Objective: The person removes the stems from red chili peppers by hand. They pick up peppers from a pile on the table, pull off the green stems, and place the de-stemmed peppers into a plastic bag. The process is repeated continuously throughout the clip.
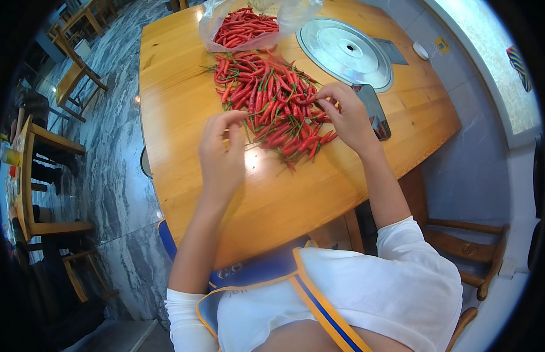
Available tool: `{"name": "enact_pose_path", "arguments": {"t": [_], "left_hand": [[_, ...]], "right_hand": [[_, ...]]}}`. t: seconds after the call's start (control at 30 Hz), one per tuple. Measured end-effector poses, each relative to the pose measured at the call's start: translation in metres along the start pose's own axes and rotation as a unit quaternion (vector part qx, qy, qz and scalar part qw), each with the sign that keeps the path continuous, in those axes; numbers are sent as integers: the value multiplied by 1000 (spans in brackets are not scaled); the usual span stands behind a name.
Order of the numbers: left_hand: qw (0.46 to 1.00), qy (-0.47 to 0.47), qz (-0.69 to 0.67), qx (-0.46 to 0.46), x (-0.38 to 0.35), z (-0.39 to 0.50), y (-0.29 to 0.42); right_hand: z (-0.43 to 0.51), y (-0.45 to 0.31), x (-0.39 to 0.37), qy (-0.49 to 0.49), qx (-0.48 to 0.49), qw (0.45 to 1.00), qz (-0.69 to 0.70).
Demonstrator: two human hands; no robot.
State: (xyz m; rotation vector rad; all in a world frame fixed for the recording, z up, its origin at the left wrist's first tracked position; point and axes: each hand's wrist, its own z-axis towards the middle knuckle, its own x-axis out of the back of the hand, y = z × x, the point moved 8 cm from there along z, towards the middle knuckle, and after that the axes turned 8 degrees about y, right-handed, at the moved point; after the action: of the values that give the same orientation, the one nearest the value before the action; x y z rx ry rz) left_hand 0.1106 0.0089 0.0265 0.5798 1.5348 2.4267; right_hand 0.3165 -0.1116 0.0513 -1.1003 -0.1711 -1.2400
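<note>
A loose pile of red chili peppers, many with green stems, lies on the wooden table. My left hand is at the pile's left edge, thumb and fingers curled near a green stem; whether it grips the stem is unclear. At the right edge my right hand has thumb and forefinger closed on the end of a red chili pepper. Behind the pile, a clear plastic bag lies with its mouth towards me, holding more red chilies.
A round metal lid is set at the table's back right. A dark smartphone lies just beyond my right hand. Wooden chairs and another table with people stand at the left; a carved wooden chair is at the right.
</note>
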Motion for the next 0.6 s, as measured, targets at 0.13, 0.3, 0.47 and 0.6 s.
{"name": "enact_pose_path", "arguments": {"t": [0.13,0.3,0.47,0.6], "left_hand": [[986,-34,124,-104,-33,9,12],[924,-66,302,-225,-64,-7,16],[909,-96,344,-215,-43,-12,-8],[921,-96,323,-197,-24,-14,-14]], "right_hand": [[0,-1,-5,-25,-18,999,-27],[19,-15,-26,2,89,996,-32],[28,-28,-67,-73,122,990,12],[31,-34,-73,-122,89,987,57]]}}
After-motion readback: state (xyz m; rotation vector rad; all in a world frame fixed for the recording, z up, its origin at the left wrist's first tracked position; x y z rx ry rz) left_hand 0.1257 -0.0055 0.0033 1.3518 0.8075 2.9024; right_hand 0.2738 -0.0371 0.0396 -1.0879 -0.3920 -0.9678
